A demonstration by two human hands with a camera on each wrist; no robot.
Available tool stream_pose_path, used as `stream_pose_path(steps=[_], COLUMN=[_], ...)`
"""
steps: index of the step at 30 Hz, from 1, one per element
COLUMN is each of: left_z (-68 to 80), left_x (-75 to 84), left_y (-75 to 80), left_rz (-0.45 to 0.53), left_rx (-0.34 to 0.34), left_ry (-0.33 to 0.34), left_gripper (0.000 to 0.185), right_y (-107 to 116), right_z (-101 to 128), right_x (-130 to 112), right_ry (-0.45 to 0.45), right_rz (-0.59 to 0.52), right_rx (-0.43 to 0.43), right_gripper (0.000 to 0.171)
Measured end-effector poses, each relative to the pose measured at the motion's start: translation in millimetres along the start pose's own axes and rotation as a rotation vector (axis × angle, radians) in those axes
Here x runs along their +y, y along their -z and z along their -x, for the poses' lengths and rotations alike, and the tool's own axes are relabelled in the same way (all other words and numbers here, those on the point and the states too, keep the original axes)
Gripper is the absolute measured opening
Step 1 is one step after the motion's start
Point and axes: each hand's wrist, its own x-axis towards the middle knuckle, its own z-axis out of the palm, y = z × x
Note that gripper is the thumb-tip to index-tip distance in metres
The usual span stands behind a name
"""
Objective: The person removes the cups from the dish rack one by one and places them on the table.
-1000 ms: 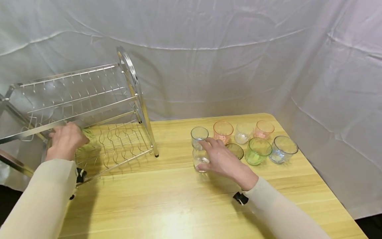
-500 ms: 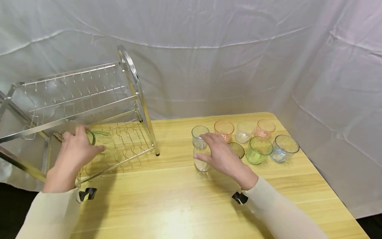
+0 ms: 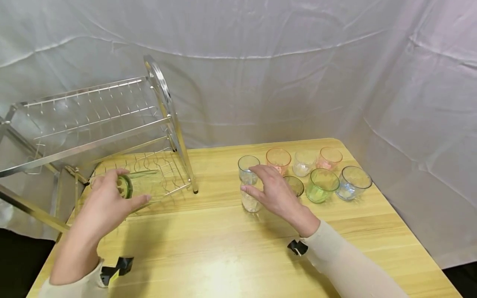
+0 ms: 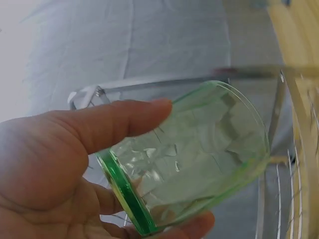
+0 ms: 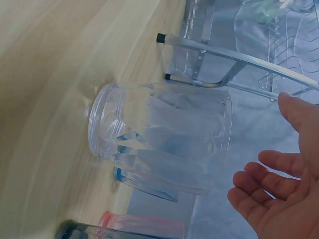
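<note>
Your left fingers are curling round a green glass, thumb on one side and the others underneath, so your left hand is gripping it tipped on its side, thick base toward your palm and mouth pointing away. You are holding it off the worktop, just in front of the lower tier of the metal dish rack, whose wire grid is showing right behind the glass in the head view.

Your right fingers are spread and only loosely bent, holding nothing. Your right hand is hovering over a clear glass that is standing upright on the worktop; the right wrist view shows a gap between your fingertips and its rim, so you are not touching it.

Just behind that glass a second clear glass is standing, and to its right the others are clustering: an orange glass, a small clear glass, a pink glass, an olive-tinted glass partly behind your hand, another green glass and a blue glass. A white cloth backdrop is hanging behind the worktop.
</note>
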Motion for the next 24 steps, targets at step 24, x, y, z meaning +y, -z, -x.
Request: stream_pose_path(steps=[24], left_z=[-6.8], left_x=[44.2], left_y=[-105.9], left_rz=[0.783], left_rx=[-0.096], left_ry=[-0.161], left_gripper=[0.083], right_y=[-0.9], right_z=[-0.9], right_x=[-23.6], right_ry=[-0.047], right_rz=[-0.301], right_rx=[-0.069], right_gripper=[0.076])
